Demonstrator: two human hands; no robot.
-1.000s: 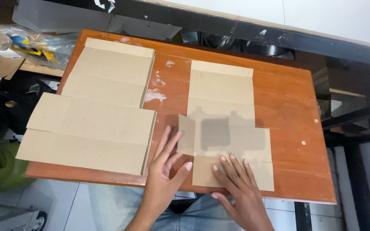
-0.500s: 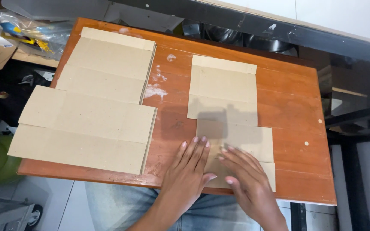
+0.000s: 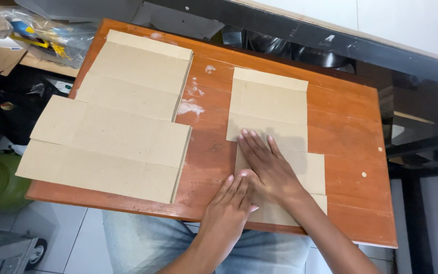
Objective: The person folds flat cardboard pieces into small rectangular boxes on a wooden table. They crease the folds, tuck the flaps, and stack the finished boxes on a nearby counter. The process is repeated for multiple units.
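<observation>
Lying lengthwise away from the person, cardboard sheet (image 3: 269,109) under flat open hands (image 3: 264,170).

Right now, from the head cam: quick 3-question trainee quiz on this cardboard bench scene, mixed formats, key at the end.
1. True or false: the right hand lies flat, palm down, on the single cardboard sheet.
2. Multiple choice: where is the stack of cardboard sheets? A) on the floor B) on the left part of the wooden table C) under both hands
3. Fill in: the left hand has its fingertips beside the right hand, at the sheet's ____ edge.

Key: 1 true; 2 B; 3 left
</observation>
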